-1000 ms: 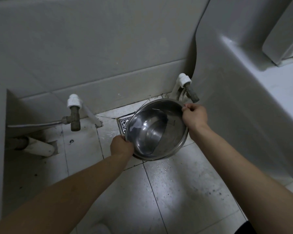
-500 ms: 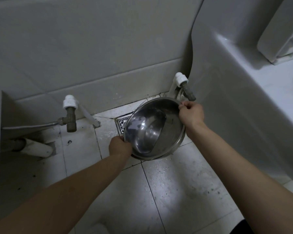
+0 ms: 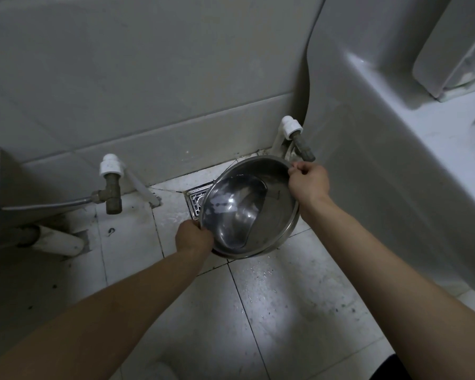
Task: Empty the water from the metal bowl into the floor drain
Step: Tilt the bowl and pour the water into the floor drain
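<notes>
Tilted further — metal bowl (image 3: 254, 207), water pooled left | both hands grip rim | over floor drain (image 3: 196, 200)

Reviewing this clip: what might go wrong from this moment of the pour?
The metal bowl covers most of the floor drain, so water may land on the already wet floor tiles beside it. The left hand and right hand grip only the thin rim, which could slip.

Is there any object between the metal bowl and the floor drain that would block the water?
Nothing visible does. The metal bowl, held at its rim by the left hand and the right hand, is tilted right above the floor drain. The bowl hides most of the drain; the visible grate corner is bare.
</notes>
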